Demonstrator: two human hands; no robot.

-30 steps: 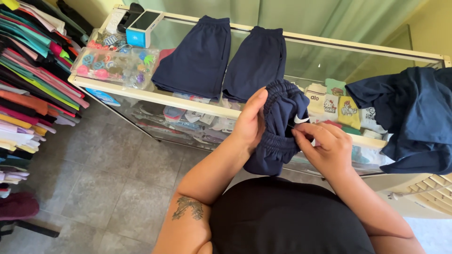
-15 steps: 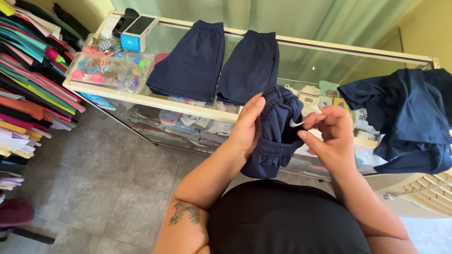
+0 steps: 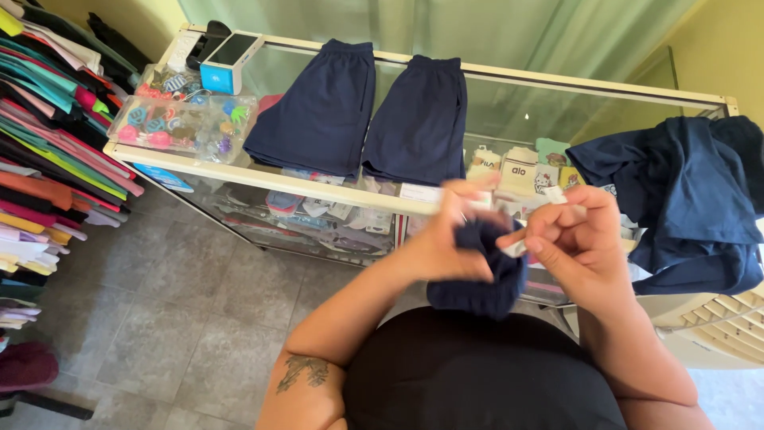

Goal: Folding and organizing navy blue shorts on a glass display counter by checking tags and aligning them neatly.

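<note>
**Both hands bunch a navy garment in front of the glass worktop**

My left fingers [image 3: 465, 209] are curled and pressed into a bunched navy garment [image 3: 477, 279], gripping its upper edge. My right fingers [image 3: 549, 231] are pinched together on a small white tag [image 3: 516, 248] at the garment's top right; what else they trap I cannot tell. The left hand [image 3: 446, 247] and the right hand [image 3: 577, 247] sit close together, with the garment hanging between and just below them, held in the air above my black-clad lap.

Taking the glass worktop [image 3: 557, 103] as the landmark: the garment is held just off its near edge, toward the middle. On the worktop's surface lie two folded navy shorts [image 3: 318, 111] and [image 3: 418, 119], side by side, left of centre. At its far left corner stands a small white and blue device [image 3: 227, 60], and just in front of that lies a clear bag of coloured trinkets [image 3: 179, 127]. A heap of dark navy clothes [image 3: 692, 199] lies on its right end. Under the glass I see small packets [image 3: 517, 167]. Left of the worktop, stacked colourful clothes [image 3: 48, 135] fill a rack above the grey tiled floor [image 3: 159, 318].
</note>
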